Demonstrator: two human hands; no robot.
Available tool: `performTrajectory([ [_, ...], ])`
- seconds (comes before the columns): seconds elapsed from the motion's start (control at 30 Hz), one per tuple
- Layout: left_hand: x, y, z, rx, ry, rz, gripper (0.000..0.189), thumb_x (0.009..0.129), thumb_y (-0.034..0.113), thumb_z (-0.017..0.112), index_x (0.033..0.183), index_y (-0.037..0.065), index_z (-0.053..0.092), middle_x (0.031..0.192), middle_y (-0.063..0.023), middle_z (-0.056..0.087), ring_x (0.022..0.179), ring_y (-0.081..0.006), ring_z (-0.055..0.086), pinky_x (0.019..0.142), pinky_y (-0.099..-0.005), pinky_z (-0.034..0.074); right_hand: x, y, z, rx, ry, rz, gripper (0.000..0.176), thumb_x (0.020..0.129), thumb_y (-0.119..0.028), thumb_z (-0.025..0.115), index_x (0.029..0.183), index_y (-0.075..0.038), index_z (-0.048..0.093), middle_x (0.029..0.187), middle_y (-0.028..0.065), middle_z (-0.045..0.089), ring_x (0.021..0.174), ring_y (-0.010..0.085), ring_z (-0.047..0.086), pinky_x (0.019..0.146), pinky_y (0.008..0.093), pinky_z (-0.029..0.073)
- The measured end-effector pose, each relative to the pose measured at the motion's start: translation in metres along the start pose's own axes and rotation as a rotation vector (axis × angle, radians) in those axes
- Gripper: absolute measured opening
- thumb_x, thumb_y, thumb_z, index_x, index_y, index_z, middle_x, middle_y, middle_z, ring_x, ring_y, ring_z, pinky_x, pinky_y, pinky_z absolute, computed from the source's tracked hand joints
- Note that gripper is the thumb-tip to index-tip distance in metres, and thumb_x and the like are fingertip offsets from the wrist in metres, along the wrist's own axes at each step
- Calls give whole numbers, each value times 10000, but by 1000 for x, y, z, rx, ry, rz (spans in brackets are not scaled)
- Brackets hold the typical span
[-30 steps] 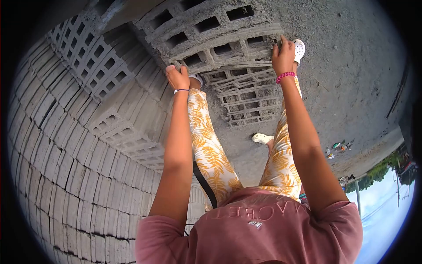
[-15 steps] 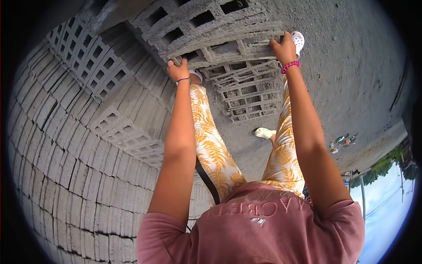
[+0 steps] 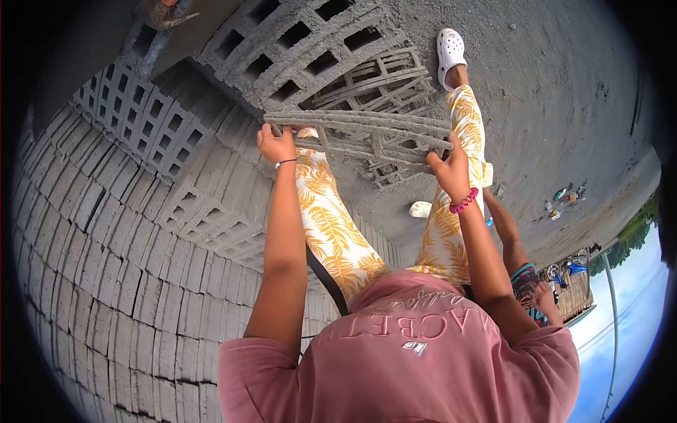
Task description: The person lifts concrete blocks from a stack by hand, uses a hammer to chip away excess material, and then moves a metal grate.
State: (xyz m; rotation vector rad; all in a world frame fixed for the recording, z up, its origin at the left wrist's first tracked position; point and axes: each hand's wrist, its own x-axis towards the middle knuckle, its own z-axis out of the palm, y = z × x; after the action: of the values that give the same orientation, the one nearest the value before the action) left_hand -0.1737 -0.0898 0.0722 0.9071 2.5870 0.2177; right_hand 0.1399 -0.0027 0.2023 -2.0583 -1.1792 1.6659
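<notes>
Between my two hands is a long grey frame (image 3: 367,130) with thin bars and open compartments, coated in cement dust. My left hand (image 3: 277,144) grips its left end, fingers wrapped round the edge. At the right end my right hand (image 3: 451,169) is closed on the same frame, with the thumb on the near side. Similar frames (image 3: 384,74) lie piled just beyond it, and part of another pile shows beneath it. Hollow grey blocks (image 3: 300,53) with rectangular holes stand past the held frame, at the upper middle.
Many grey blocks (image 3: 106,261) are stacked in rows on the left. A rusty metal tool (image 3: 163,15) shows at the top left. Another person (image 3: 532,289) is at the right, partly behind my arm. Small litter (image 3: 557,204) lies on the ground.
The frame in my hands has moved nearer to my body and tilted, uncovering hollow blocks and frames beyond it. My right foot has shifted; another person has come into view at the right.
</notes>
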Motion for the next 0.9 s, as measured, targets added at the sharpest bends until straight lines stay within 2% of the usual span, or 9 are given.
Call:
performTrajectory([
  [0.1, -37, -9, -24, -1, 11, 109, 244, 619, 111, 651, 811, 14, 537, 806, -124, 560, 728, -265, 536, 689, -344, 419, 1, 23, -24, 63, -21, 155, 400, 661, -54, 558, 1048, 9, 479, 854, 68, 581, 714, 92, 519, 626, 214, 416],
  [0.2, -88, -23, -17, -602, 25, -141, 233, 628, 84, 628, 824, 5, 528, 865, -101, 588, 766, -221, 558, 701, -329, 426, 34, 62, -39, 195, -152, 198, 375, 662, -60, 547, 1030, -9, 500, 878, 57, 581, 754, 107, 523, 683, 232, 415],
  [0.3, -138, -26, -7, -708, 6, -344, 255, 636, 56, 619, 863, -9, 524, 879, -95, 593, 772, -167, 561, 714, -290, 422, 74, 118, -44, -140, -194, 227, 380, 658, -132, 554, 1026, -44, 515, 933, 129, 591, 827, 249, 566, 742, 310, 424],
  [0.37, -161, -51, 23, -586, -54, -364, 275, 641, 62, 622, 887, -12, 523, 861, -98, 594, 759, -163, 562, 705, -289, 426, 85, 122, -47, -324, -213, 236, 434, 651, -183, 579, 1058, -58, 497, 955, 196, 574, 899, 344, 538, 781, 367, 416],
  [0.5, -177, -97, 94, -525, -304, -500, 308, 642, 63, 626, 926, -2, 528, 851, -98, 596, 752, -153, 562, 690, -295, 431, 104, 172, -38, -518, -157, 189, 448, 652, -184, 593, 1069, -73, 476, 957, 191, 573, 906, 356, 529, 791, 385, 412],
  [0.7, -177, -103, 211, -705, -232, -789, 349, 611, 90, 664, 920, -6, 532, 844, -69, 578, 728, -157, 542, 641, -266, 431, 155, 238, -8, -696, 53, 53, 323, 688, -147, 555, 995, -66, 496, 940, 174, 563, 899, 367, 492, 804, 415, 381],
  [0.73, -178, -111, 234, -676, -181, -712, 337, 627, 123, 660, 904, -21, 533, 848, -98, 581, 712, -190, 547, 637, -283, 432, 162, 248, -3, -694, 103, 19, 317, 691, -149, 553, 991, -63, 499, 946, 170, 558, 902, 359, 488, 805, 411, 380],
  [0.8, -172, -124, 264, -315, -393, -685, 320, 647, 137, 636, 890, -41, 528, 835, -141, 582, 702, -232, 549, 650, -317, 430, 180, 271, 0, -715, 172, -85, 319, 698, -161, 547, 996, -54, 505, 961, 147, 534, 907, 344, 477, 801, 406, 378],
  [0.9, -185, -105, 313, -479, 56, -878, 277, 652, 94, 563, 877, -55, 504, 896, -192, 551, 810, -281, 525, 726, -354, 402, 193, 272, 15, -831, 247, -170, 353, 690, -122, 539, 1028, -39, 481, 993, 120, 508, 976, 290, 459, 821, 412, 323],
])
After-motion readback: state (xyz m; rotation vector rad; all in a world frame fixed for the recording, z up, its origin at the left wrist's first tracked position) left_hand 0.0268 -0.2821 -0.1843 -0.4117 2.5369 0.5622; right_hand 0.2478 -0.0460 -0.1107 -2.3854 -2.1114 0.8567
